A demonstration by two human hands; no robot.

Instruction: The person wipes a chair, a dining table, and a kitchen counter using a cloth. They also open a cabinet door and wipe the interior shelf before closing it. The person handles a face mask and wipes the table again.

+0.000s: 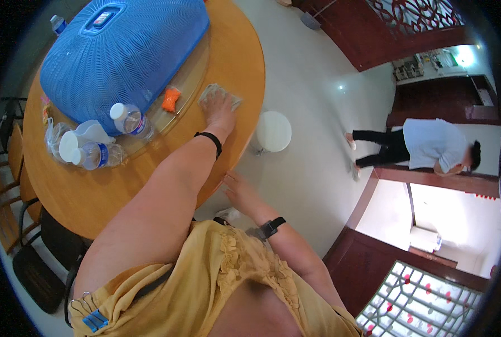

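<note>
My left hand (pixel 220 110), with a black band at the wrist, presses a crumpled pale cloth (pixel 209 89) onto the round wooden table (pixel 242 54). An orange packet (pixel 171 100) lies near it on the clear turntable (pixel 187 90). By the table's near right edge, my right hand (pixel 242 191) holds nothing, its fingers apart; the fingertips seem to rest at the rim. A black watch (pixel 270 228) is on that wrist. A large blue mesh food cover (pixel 120 59) stands over the turntable, hiding what is beneath.
Two clear plastic bottles (pixel 134 122) (pixel 99 156), a white roll (pixel 69 145) and a plastic bag (pixel 54 134) crowd the table's left side. Another bottle (pixel 58 25) stands beyond the cover. A white round stool (pixel 273 131) is beside the table, chairs (pixel 37 276) at left. A person (pixel 427 143) stands at right.
</note>
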